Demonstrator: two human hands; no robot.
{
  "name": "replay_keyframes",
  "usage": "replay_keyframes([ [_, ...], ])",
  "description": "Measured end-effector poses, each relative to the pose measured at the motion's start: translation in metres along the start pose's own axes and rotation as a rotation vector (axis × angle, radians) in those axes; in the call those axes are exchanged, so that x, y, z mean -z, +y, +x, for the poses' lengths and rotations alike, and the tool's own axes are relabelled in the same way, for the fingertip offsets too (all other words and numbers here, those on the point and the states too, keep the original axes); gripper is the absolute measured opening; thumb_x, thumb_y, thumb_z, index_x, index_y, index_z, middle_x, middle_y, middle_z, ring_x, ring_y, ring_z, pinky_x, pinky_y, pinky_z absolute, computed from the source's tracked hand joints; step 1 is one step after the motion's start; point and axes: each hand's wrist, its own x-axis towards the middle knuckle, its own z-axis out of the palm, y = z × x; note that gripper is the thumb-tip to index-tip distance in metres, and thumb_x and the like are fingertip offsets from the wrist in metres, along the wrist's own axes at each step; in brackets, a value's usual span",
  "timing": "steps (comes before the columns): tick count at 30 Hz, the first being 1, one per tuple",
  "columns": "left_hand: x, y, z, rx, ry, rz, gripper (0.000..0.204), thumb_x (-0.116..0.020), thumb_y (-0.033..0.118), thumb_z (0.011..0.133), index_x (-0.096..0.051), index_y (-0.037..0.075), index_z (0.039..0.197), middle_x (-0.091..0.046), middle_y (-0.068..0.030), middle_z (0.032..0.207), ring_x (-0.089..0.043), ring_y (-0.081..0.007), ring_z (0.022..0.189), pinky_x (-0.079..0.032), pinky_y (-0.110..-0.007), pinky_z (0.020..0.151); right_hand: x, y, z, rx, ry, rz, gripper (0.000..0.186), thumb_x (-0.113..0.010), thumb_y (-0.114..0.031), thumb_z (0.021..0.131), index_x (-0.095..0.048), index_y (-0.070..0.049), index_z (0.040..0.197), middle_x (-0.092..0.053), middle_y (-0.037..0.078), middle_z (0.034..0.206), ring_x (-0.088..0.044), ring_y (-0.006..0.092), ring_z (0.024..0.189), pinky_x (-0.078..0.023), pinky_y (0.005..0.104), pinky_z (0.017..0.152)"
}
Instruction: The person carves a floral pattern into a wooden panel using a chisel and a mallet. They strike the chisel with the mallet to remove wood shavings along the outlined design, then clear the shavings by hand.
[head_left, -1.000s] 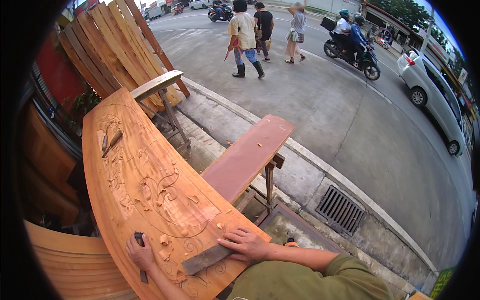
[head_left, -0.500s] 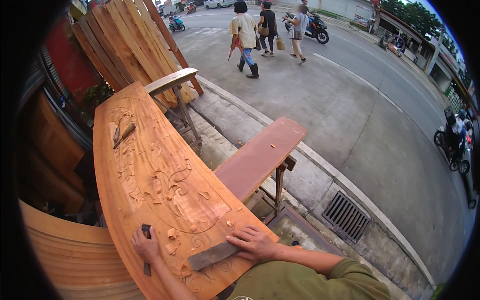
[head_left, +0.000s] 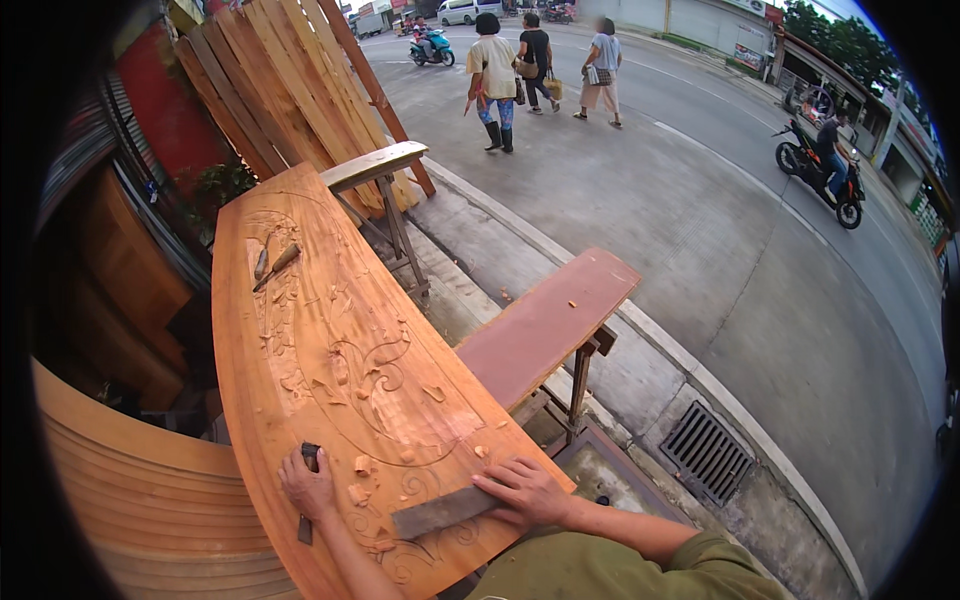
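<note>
A large curved wooden panel (head_left: 262,410) lies before me, carved with scrolls and leaves and strewn with shavings. My left hand (head_left: 310,487) is closed around a narrow dark tool (head_left: 305,530) near the panel's left edge; its dark top pokes out above the fingers, and its exact kind is unclear. At the near right, the fingers of my right hand (head_left: 528,492) lie over the end of a flat grey-brown block (head_left: 438,513), which rests on the carved surface. Farther up the panel lie a wooden-handled carving tool (head_left: 280,265) and a second, darker-handled tool (head_left: 261,264).
A reddish-brown board (head_left: 550,325) on a trestle stands to the panel's right. Leaning planks (head_left: 290,90) rise at the far left; a stepped wooden piece (head_left: 130,480) sits at the near left. Beyond the kerb and drain grate (head_left: 708,450), pedestrians (head_left: 495,80) and a motorcycle rider (head_left: 828,165) pass.
My view has shifted slightly left, so the panel sits farther right. Both hands keep their holds. The pedestrians have stepped onward, and a motorcycle is now farther right on the road.
</note>
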Motion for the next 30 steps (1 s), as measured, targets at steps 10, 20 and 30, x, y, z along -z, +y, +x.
replay_keyframes([
  [10,0.0,0.0,0.0,0.0,0.005,0.022,0.046,-0.084,0.037,0.093,-0.074,0.006,0.125,-0.073,-0.0138,0.121,-0.066,-0.0393,0.114,-0.057,-0.053,0.096,0.004,-0.004,0.005,0.002,0.026,0.012,0.074,-0.087,-0.045,0.09,-0.065,-0.011,0.152,-0.07,0.011,0.136,-0.07,0.0299,0.122,-0.053,0.0464,0.108],
  [20,-0.002,-0.001,-0.001,-0.017,0.017,0.017,0.047,-0.085,0.038,0.093,-0.074,0.006,0.126,-0.073,-0.0128,0.123,-0.066,-0.039,0.116,-0.056,-0.052,0.097,0.006,-0.004,0.004,-0.01,0.018,0.016,0.076,-0.089,-0.044,0.087,-0.066,-0.012,0.152,-0.071,0.011,0.136,-0.071,0.0296,0.121,-0.054,0.0459,0.107],
  [30,0.001,0.001,0.0,0.01,-0.006,0.036,0.047,-0.085,0.038,0.093,-0.075,0.006,0.125,-0.072,-0.0122,0.122,-0.066,-0.0379,0.116,-0.056,-0.052,0.098,0.004,-0.003,0.002,-0.007,0.007,0.018,0.08,-0.089,-0.043,0.086,-0.064,-0.012,0.155,-0.07,0.011,0.138,-0.07,0.0298,0.123,-0.053,0.0459,0.109],
])
